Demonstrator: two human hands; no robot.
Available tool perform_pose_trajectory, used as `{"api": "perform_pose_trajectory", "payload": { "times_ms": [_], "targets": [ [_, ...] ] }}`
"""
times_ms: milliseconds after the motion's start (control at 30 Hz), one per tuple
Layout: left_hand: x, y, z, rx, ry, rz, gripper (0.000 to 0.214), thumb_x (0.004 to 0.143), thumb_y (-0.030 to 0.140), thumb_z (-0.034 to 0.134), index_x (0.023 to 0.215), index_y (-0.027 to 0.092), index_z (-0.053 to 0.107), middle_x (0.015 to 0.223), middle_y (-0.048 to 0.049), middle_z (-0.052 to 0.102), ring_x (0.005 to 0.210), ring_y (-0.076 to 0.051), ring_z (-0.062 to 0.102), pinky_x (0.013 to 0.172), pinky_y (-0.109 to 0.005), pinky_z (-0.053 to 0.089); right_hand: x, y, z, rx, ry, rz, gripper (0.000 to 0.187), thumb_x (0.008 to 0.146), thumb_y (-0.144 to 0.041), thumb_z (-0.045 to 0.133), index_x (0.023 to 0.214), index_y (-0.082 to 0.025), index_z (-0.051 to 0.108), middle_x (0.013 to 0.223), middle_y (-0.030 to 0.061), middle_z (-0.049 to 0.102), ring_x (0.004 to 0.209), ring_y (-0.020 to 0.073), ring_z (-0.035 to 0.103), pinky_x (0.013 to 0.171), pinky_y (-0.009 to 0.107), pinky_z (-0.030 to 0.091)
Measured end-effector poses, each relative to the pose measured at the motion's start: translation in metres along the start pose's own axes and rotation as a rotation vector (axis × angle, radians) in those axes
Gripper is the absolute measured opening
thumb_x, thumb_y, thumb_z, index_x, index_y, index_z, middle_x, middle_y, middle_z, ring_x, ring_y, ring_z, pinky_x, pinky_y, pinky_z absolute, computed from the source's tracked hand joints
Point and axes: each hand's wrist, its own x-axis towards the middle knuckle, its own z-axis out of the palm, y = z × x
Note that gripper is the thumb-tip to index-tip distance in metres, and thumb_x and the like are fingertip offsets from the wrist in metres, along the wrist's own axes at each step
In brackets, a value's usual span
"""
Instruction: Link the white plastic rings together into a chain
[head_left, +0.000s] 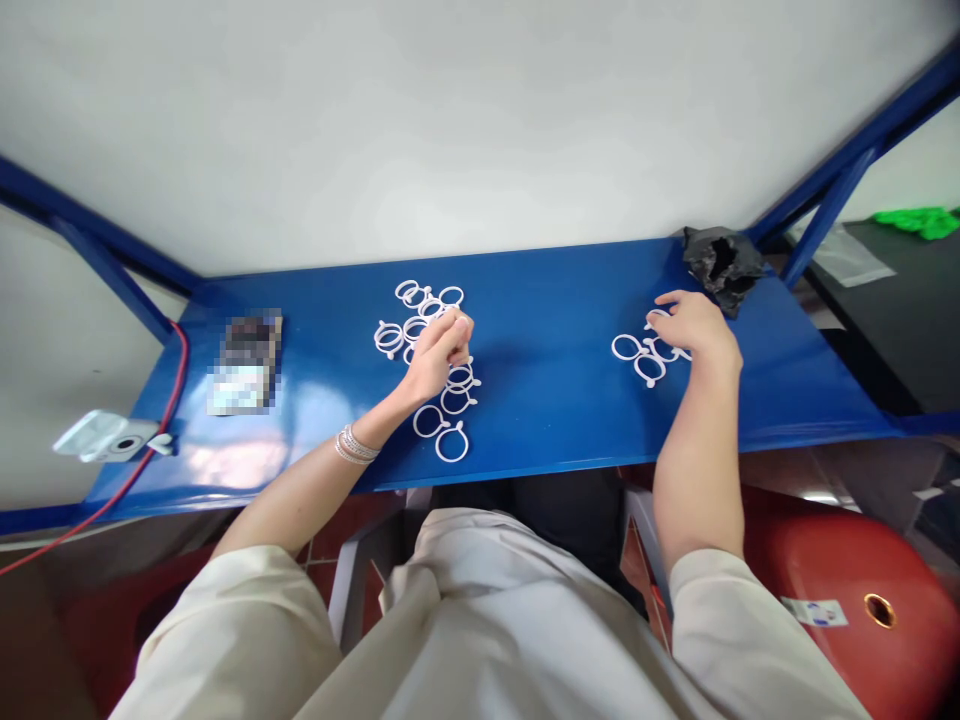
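The blue table top [540, 400] carries two groups of white plastic rings with small tabs. The larger group [424, 325] lies left of centre, and my left hand [439, 355] rests curled on it, its fingers closed over the rings. Whether those fingers grip a ring cannot be seen. The smaller group [649, 350] lies to the right, partly under my right hand [697, 325], whose fingertips touch the rings. Between the hands lies bare blue surface. Bangles [352, 445] circle my left wrist.
A crumpled black bag [721, 267] lies at the back right corner. A pixelated flat item [247, 365] sits at the left, near a red cable [154, 445] and a small white device [112, 437]. Blue metal struts [829, 225] rise at the sides. A red seat [847, 580] stands below right.
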Motion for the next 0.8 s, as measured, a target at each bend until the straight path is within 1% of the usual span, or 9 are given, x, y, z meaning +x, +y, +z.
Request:
{"api": "perform_pose_trajectory", "payload": {
  "times_ms": [33,100,167,233,367,533,667,800],
  "targets": [
    [-0.001,-0.001,-0.001,0.012,0.014,0.009,0.047,0.094,0.056,0.071,0.072,0.02,0.049,0.067,0.005,0.039,0.048,-0.005,0.027,0.044,-0.024,0.021,0.001,0.003,0.001,-0.01,-0.022,0.048,0.042,0.083,-0.035,0.077,0.122,-0.022,0.081,0.114,0.0167,0.074,0.102,0.0347,0.072,0.095,0.056,0.06],
    [-0.002,-0.002,-0.004,0.064,0.05,0.019,0.042,0.094,0.052,0.069,0.07,0.02,0.055,0.059,0.0071,0.031,0.045,-0.005,0.021,0.044,-0.024,0.016,0.002,-0.002,0.002,-0.007,-0.063,0.123,0.044,0.079,-0.036,0.082,0.121,-0.022,0.082,0.115,0.0168,0.074,0.103,0.0349,0.072,0.095,0.055,0.061],
    [-0.003,-0.004,-0.006,0.121,0.079,0.025,0.039,0.092,0.048,0.068,0.068,0.02,0.059,0.054,0.009,0.024,0.044,-0.006,0.019,0.044,-0.025,0.015,0.0,-0.013,0.0,0.004,-0.099,0.102,0.043,0.077,-0.035,0.084,0.119,-0.022,0.083,0.114,0.0164,0.075,0.101,0.0342,0.073,0.095,0.053,0.062],
    [-0.003,-0.005,-0.007,0.155,0.106,0.033,0.041,0.091,0.047,0.068,0.063,0.021,0.054,0.052,0.0092,0.021,0.044,-0.006,0.018,0.044,-0.025,0.014,-0.003,-0.026,-0.001,0.006,-0.127,0.08,0.042,0.078,-0.035,0.084,0.118,-0.02,0.084,0.111,0.0157,0.076,0.099,0.0332,0.073,0.095,0.052,0.062],
    [-0.003,-0.003,-0.008,0.251,0.146,0.067,0.047,0.091,0.047,0.065,0.058,0.022,0.043,0.054,0.0071,0.026,0.047,-0.007,0.021,0.045,-0.026,0.017,-0.01,-0.047,-0.001,0.021,-0.128,0.032,0.042,0.083,-0.04,0.081,0.12,-0.02,0.083,0.114,0.0162,0.076,0.101,0.033,0.073,0.099,0.052,0.061],
    [-0.004,0.001,-0.008,0.448,0.098,0.15,0.053,0.097,0.045,0.061,0.059,0.022,0.033,0.057,0.0042,0.031,0.054,-0.01,0.027,0.05,-0.028,0.022,-0.016,-0.056,0.003,0.062,-0.141,-0.055,0.044,0.083,-0.048,0.081,0.117,-0.02,0.083,0.113,0.0161,0.077,0.107,0.0353,0.072,0.099,0.054,0.06],
    [-0.003,0.004,-0.006,0.418,0.063,0.179,0.052,0.099,0.047,0.06,0.061,0.022,0.036,0.057,0.0043,0.031,0.056,-0.011,0.029,0.053,-0.029,0.025,-0.017,-0.056,0.003,0.06,-0.15,-0.08,0.042,0.083,-0.048,0.081,0.115,-0.021,0.083,0.112,0.0164,0.077,0.108,0.0368,0.073,0.099,0.055,0.059],
    [-0.002,0.009,-0.004,0.391,0.029,0.195,0.047,0.099,0.051,0.061,0.064,0.021,0.048,0.059,0.0039,0.039,0.057,-0.011,0.034,0.056,-0.029,0.029,-0.02,-0.062,-0.002,0.058,-0.182,-0.061,0.041,0.084,-0.046,0.08,0.116,-0.021,0.082,0.117,0.0172,0.077,0.112,0.0378,0.072,0.099,0.055,0.058]
  ]
}}
